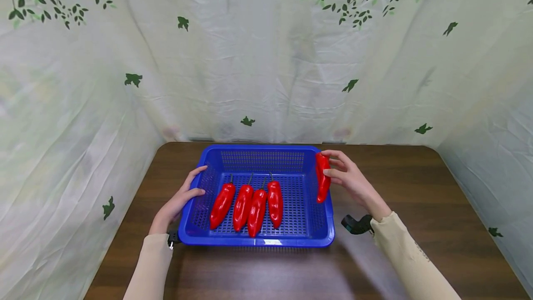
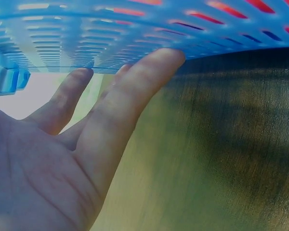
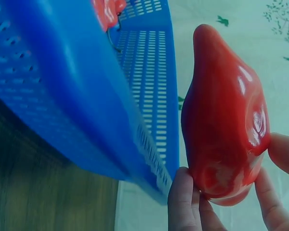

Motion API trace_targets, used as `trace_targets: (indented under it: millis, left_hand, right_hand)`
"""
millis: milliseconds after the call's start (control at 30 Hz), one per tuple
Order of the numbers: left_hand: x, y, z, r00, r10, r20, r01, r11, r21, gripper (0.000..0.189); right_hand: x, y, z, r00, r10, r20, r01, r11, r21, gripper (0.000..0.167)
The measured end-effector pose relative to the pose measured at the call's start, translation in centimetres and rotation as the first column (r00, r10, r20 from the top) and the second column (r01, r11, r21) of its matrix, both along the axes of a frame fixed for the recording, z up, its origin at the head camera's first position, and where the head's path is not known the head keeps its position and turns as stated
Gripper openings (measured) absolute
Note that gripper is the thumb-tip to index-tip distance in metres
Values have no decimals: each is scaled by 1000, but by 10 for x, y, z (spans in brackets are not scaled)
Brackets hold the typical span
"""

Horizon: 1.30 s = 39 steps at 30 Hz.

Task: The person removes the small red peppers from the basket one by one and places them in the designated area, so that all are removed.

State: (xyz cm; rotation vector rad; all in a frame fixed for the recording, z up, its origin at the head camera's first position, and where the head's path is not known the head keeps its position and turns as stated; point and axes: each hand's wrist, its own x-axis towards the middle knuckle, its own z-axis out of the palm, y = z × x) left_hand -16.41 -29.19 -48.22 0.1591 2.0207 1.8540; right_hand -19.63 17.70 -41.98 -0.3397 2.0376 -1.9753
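At the left side of a blue plastic basket (image 1: 258, 241), my left hand (image 1: 176, 203) holds the rim, its thumb laid over the top. The left wrist view shows other fingers (image 2: 120, 106) of that hand against the slotted outer wall. My right hand (image 1: 354, 180) grips a glossy red pepper (image 1: 322, 177) between thumb and fingertips, upright over the basket's right rim. Close up in the right wrist view, this pepper (image 3: 226, 115) points its narrow end away from the fingers. Several more red peppers (image 1: 257, 212) lie side by side in the basket, dark stems toward the far wall.
The basket stands on a dark brown wooden table (image 1: 399, 175). Pale cloth (image 1: 270, 59) with a leaf print hangs behind and on both sides. Black wrist devices, including the right one (image 1: 356, 224), stick out beside the sleeves.
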Motion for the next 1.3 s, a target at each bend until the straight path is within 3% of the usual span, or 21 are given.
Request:
trace_targets:
  millis: [767, 1300]
  left_hand:
    - [0, 0, 0, 1000, -1, 4, 1, 1000, 9, 66]
    - [0, 0, -1, 1000, 5, 0, -5, 1000, 7, 66]
  right_hand:
    - [-2, 30, -15, 998, -61, 16, 61, 998, 33, 50]
    - [-3, 44, -35, 996, -87, 8, 86, 995, 53, 48]
